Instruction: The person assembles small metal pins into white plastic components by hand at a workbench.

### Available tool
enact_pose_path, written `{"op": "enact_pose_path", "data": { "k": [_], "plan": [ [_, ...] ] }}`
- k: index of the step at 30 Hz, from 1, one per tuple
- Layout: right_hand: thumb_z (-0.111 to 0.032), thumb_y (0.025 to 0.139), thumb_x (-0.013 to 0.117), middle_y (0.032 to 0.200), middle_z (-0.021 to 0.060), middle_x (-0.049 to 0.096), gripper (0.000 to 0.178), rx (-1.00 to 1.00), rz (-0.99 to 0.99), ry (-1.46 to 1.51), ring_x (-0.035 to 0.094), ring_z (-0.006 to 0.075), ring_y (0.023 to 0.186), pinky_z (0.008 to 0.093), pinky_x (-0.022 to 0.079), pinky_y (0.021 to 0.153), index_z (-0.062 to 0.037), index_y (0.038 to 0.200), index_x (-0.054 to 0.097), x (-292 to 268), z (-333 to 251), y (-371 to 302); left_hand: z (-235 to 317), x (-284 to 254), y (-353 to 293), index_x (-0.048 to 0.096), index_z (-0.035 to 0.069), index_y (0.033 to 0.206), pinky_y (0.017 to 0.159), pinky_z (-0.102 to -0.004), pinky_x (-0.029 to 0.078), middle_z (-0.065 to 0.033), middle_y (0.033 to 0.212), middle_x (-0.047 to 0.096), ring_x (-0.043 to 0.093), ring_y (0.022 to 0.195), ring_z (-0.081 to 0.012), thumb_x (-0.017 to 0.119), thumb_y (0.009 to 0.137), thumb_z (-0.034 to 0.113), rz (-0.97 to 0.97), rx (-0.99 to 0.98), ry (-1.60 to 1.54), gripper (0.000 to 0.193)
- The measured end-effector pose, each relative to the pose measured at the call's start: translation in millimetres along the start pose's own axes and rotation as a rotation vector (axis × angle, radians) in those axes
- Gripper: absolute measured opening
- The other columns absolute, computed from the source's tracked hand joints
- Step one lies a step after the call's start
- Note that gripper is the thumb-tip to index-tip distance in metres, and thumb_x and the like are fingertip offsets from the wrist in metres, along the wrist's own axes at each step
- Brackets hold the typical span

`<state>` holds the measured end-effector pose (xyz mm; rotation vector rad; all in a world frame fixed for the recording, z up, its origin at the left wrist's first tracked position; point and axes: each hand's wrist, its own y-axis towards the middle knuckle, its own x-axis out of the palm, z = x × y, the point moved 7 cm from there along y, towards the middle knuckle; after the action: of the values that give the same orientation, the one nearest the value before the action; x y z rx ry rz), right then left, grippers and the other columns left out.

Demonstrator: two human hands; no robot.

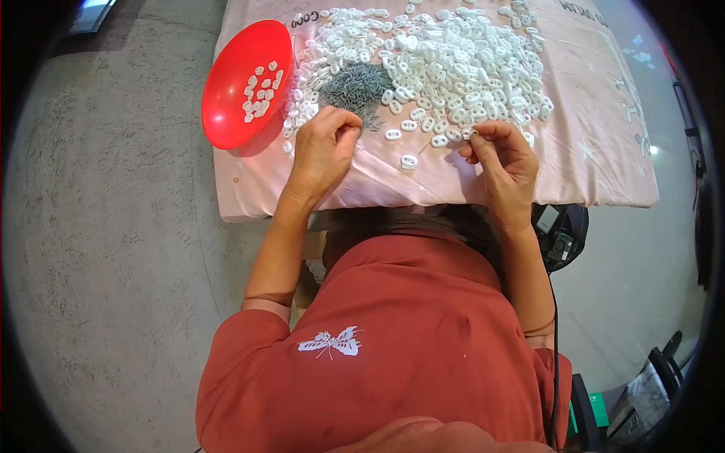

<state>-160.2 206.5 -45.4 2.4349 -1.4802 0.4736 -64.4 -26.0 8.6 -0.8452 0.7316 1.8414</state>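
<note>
Red bowl (220, 87) at left, small white pieces (260, 95) inside. Left hand (348, 130): thumb and fingers together beside grey screw pile (355, 87); can't tell if holding anything. Big pile of white two-hole pieces (464, 64) on pink-covered tabletop (585, 170). Right hand (474, 136): thumb and finger clamped on one white piece (467, 134), pile's near edge.

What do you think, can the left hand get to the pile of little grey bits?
Probably yes: the left hand is right beside the grey pile, and nothing seems to block its way.
</note>
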Motion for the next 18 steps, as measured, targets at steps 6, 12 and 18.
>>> {"op": "enact_pose_path", "data": {
  "k": [6, 12, 18],
  "plan": [
    [0.001, 0.093, 0.059, 0.09, 0.0035, 0.063, 0.012, 0.008, 0.006, -0.007, 0.064, 0.0096, 0.08, 0.022, 0.051, 0.071, 0.0021, 0.104, 0.061, 4.4, 1.8, 0.0, 11.3, 4.3, 1.1, 0.066, 0.002, 0.086, 0.064, -0.0373, 0.049, -0.0131, 0.079, 0.061, 0.063, 0.07, -0.0295, 0.064, 0.08, 0.002, -0.002, 0.105, 0.037, 0.006],
    [0.001, 0.093, 0.059, 0.09, 0.0034, 0.063, 0.011, 0.009, -0.001, -0.022, 0.064, 0.0093, 0.079, 0.0218, 0.051, 0.071, 0.002, 0.104, 0.061, 3.9, 1.1, -0.1, 10.9, 7.2, 0.1, 0.065, 0.003, 0.083, 0.065, -0.039, 0.049, -0.0123, 0.078, 0.06, 0.062, 0.072, -0.0302, 0.065, 0.08, 0.004, -0.027, 0.114, 0.088, 0.003],
    [0.001, 0.093, 0.059, 0.089, 0.003, 0.064, 0.011, 0.015, -0.008, -0.032, 0.064, 0.0086, 0.079, 0.0214, 0.051, 0.071, 0.0018, 0.104, 0.06, 3.7, -0.1, -0.6, 18.4, 8.5, 8.0, 0.064, 0.004, 0.084, 0.066, -0.0396, 0.049, -0.0126, 0.08, 0.06, 0.062, 0.074, -0.0315, 0.064, 0.081, 0.004, -0.046, 0.114, 0.086, 0.003]
  ]
}}
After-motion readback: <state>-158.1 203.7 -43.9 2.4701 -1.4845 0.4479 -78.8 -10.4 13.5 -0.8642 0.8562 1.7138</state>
